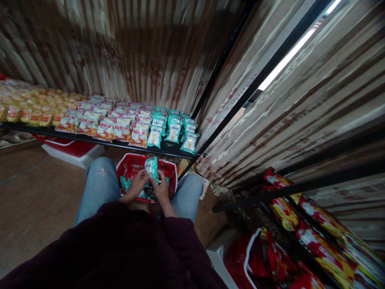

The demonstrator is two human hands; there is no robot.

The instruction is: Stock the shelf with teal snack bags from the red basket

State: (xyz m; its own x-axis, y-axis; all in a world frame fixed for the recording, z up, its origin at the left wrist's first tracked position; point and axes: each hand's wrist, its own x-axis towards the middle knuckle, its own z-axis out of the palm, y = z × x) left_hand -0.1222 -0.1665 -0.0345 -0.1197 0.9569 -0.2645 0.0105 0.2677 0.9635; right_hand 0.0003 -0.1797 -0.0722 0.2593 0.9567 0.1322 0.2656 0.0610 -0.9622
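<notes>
Both hands hold one teal-and-white snack packet (151, 167) upright between them, above a red basket (173, 176). My left hand (138, 182) grips its lower left side, and my right hand (161, 188) its lower right. Inside the basket lie more teal packets (125, 183), partly hidden under my hands. The basket sits between my knees. Just beyond it, on a black shelf (173, 151), stand short rows of the same teal packets (173, 131). White-and-orange snack packets (140, 132) fill the shelf beside them on the left.
Yellow packaged snacks (36, 116) line the shelf's far left. Below it is a white box (72, 154) with a red basket. A black shelf post (207, 140) rises at the right end. At lower right are red-and-yellow bags (321, 245) and another red basket (237, 253). Striped curtains (144, 52) hang behind.
</notes>
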